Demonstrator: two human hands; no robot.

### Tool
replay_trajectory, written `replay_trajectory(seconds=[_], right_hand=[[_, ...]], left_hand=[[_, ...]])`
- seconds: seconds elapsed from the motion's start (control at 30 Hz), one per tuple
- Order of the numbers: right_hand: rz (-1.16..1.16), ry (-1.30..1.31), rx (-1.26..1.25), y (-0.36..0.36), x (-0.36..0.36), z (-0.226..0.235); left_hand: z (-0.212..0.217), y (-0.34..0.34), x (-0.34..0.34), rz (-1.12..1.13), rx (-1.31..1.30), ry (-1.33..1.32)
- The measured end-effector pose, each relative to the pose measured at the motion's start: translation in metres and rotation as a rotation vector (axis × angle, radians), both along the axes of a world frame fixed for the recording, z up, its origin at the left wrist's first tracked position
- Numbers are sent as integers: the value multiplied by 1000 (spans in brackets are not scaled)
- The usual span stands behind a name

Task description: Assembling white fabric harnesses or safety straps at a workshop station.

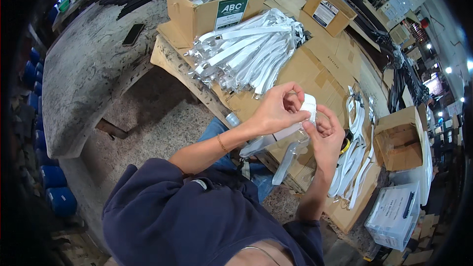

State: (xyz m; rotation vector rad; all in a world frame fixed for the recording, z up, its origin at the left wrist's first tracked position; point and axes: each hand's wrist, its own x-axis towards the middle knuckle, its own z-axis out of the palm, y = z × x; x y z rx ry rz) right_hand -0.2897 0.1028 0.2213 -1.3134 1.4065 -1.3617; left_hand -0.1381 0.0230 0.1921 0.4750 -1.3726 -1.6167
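Observation:
Between my two hands is a white strap (309, 104), its upper end curled over. My left hand (278, 111) pinches it from the left, the thumb pressed toward it. From the other side my right hand (325, 140) grips it between thumb and fingers. Transparent plastic hangs below the hands, with a greyish strip (288, 162) showing; whether it joins the held strap I cannot tell. Just beyond my hands lies a big pile of white straps (251, 49), many in transparent sleeves. Several more white straps (350, 150) are laid out to the right of my right hand.
Cardboard (322, 69) covers the work table. At the back stand a carton (189, 15) with bagged straps and a smaller carton (340, 19). Another open carton (399, 138) and a transparent plastic bin (391, 214) are on the right. A phone (133, 34) lies on the grey surface at left.

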Motion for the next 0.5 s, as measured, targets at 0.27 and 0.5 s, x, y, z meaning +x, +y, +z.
replay_trajectory(seconds=[0.27,0.5], right_hand=[[276,49,41,-46,-9,63],[701,655,9,-126,-13,250]], left_hand=[[64,-67,29,13,-1036,-238],[178,-116,30,-31,-911,-163]])
